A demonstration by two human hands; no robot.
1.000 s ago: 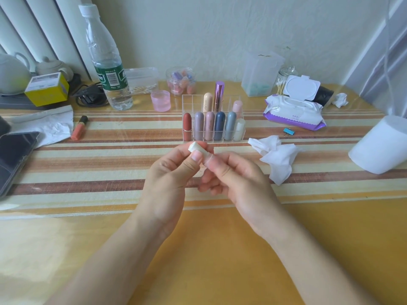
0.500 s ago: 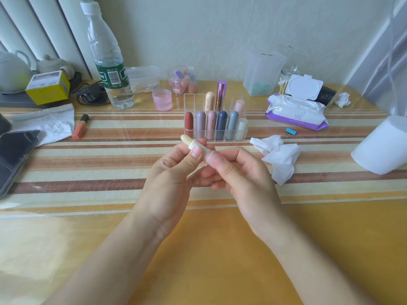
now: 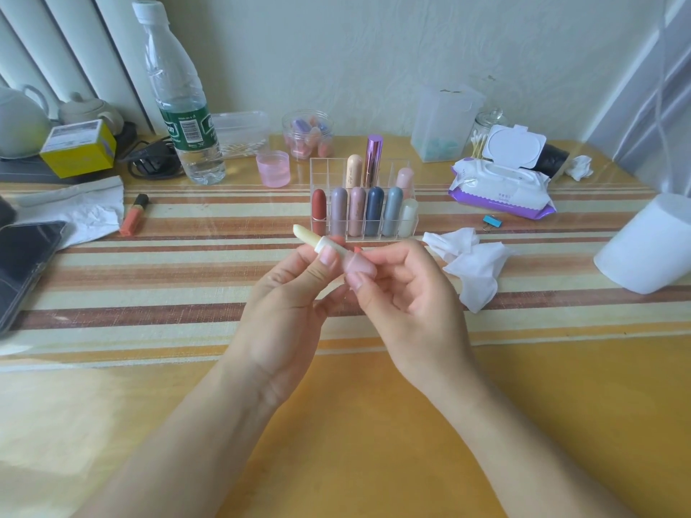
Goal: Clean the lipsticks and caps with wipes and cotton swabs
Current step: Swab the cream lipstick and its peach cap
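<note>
Lipstick (image 3: 307,235), pale tip out, is pinched by left hand (image 3: 284,304) and right hand (image 3: 407,304) together, just before the clear organizer (image 3: 319,166) holding capped lipsticks (image 3: 374,211). A water bottle (image 3: 187,136) stands behind-left of it, with a crumpled wipe (image 3: 475,267) and an open wipes pack (image 3: 501,192) to its right.

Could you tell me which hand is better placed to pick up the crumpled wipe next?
Right, probably: the crumpled wipe lies just beside the right hand, while the left hand grips the lip balm.
</note>
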